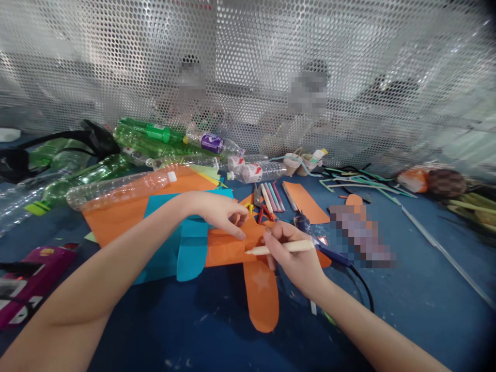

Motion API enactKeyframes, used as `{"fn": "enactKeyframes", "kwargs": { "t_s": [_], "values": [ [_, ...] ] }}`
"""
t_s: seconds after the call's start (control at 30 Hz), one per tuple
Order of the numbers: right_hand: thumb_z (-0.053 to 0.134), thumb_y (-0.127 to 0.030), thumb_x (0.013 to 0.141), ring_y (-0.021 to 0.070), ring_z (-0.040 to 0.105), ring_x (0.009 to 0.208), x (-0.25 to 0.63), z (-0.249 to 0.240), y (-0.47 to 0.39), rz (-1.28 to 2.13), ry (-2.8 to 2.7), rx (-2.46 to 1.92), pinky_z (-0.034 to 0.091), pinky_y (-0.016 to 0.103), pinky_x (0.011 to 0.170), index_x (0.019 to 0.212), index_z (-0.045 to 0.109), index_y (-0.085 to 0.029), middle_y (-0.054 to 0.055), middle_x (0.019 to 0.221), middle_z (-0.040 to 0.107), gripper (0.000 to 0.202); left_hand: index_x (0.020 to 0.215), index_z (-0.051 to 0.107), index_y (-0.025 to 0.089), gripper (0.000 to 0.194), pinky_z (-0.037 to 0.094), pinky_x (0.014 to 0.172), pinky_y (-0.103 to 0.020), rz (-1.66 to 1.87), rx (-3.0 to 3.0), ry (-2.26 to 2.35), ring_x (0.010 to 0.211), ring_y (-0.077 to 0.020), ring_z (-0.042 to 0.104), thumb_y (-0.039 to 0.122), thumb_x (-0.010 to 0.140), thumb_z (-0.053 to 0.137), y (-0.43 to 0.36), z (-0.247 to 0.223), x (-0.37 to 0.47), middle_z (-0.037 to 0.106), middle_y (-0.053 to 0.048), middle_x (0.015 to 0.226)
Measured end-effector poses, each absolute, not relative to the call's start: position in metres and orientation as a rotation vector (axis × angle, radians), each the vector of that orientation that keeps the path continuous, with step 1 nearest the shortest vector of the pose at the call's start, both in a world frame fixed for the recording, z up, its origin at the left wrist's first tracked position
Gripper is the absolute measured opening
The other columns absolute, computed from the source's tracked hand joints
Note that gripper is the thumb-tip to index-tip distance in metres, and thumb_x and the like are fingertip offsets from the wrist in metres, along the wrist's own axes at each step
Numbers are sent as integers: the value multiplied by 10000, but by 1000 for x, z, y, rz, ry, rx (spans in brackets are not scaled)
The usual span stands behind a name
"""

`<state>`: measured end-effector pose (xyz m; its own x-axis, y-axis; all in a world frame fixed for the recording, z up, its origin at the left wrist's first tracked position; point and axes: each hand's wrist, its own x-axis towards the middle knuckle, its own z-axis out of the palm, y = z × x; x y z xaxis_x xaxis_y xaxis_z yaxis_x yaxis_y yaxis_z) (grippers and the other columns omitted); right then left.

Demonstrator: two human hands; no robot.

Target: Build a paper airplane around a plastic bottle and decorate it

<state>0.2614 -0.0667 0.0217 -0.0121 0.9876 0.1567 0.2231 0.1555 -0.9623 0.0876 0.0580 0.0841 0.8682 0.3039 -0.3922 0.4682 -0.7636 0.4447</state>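
Observation:
My right hand (292, 253) is closed around a cream-coloured marker (284, 247), whose tip points left and meets an orange paper shape (228, 248). A rounded orange strip with a pale star (261, 297) extends from that shape toward me. My left hand (228, 214) rests at the upper edge of the orange paper, fingers bent and apart, with nothing visible in them. Blue paper (163, 248) lies under my left forearm, with a rounded blue flap (192, 253) beside the orange shape. Scissors (257, 195) and several markers (273, 197) lie just beyond my hands.
Plastic bottles (151, 142) pile up at the back left, before a perforated metal screen (248, 62). A magenta power strip (42, 279) sits at the left. A blue glue gun (333, 254) with its cord lies right of my right hand; straws (360, 183) are behind.

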Motion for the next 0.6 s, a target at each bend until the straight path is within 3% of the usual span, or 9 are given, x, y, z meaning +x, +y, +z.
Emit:
{"fn": "enactKeyframes", "kwargs": {
  "t_s": [0.23,0.4,0.6],
  "values": [
    [511,-218,829,66,345,305,266,23,-65,863,-1502,-1331,331,217,418,570,335,-231,-116,343,391,314,1013,542,196,418,414,675,-244,-414,2486,577,820,-176,570,560,813,491,56,86,87,631,-58,1022],
    [506,-212,796,84,455,316,265,33,-64,841,-1395,-1367,360,203,414,540,323,-236,-121,329,346,316,1048,541,199,433,413,685,-248,-413,2469,573,830,-179,567,559,814,490,57,86,87,625,-60,1040],
    [514,-227,767,48,334,235,266,41,-62,819,-1294,-1388,346,168,333,513,348,-233,-128,311,353,304,1047,548,191,434,407,672,-250,-411,2469,578,834,-188,568,546,804,498,58,86,87,621,-71,1038]
  ]
}}
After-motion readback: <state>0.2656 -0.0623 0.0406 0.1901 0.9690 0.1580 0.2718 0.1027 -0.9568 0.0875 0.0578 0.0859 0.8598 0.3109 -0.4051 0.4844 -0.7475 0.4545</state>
